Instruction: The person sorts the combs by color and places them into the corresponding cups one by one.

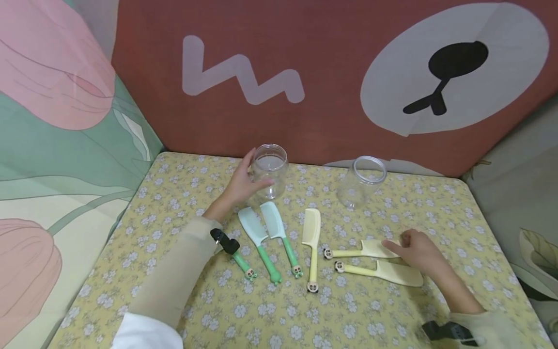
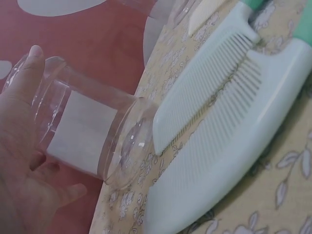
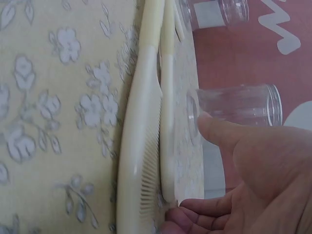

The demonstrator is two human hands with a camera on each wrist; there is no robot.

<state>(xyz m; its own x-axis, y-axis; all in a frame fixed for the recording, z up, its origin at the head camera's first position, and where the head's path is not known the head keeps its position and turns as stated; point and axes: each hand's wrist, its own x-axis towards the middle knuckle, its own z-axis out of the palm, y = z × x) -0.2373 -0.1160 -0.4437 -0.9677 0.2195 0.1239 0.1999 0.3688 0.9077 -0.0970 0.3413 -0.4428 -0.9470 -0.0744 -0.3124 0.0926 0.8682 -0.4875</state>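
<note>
My left hand [image 1: 246, 182] is at a clear jar [image 1: 276, 182] standing upright near the back edge, fingers along its left side, thumb in front. In the left wrist view, its digits are spread beside the jar [image 2: 85, 129]; firm contact cannot be told. Two mint combs [image 1: 272, 220] with green handles lie below it; a third green handle [image 1: 241, 264] is partly hidden by my left wrist. My right hand [image 1: 418, 249] hovers, fingers loosely bent, by the toothed end of a cream comb [image 1: 375, 248]. Another cream comb [image 1: 398, 274] lies nearer; a third [image 1: 312, 230] points backward.
A second clear jar [image 1: 350, 189] stands upright at the back right. All lies on a table with a yellow flowered cloth [image 1: 261, 320]. A reddish-brown printed panel [image 1: 322, 116] rises behind the table's back edge, and a flowered panel [image 1: 69, 160] stands on the left.
</note>
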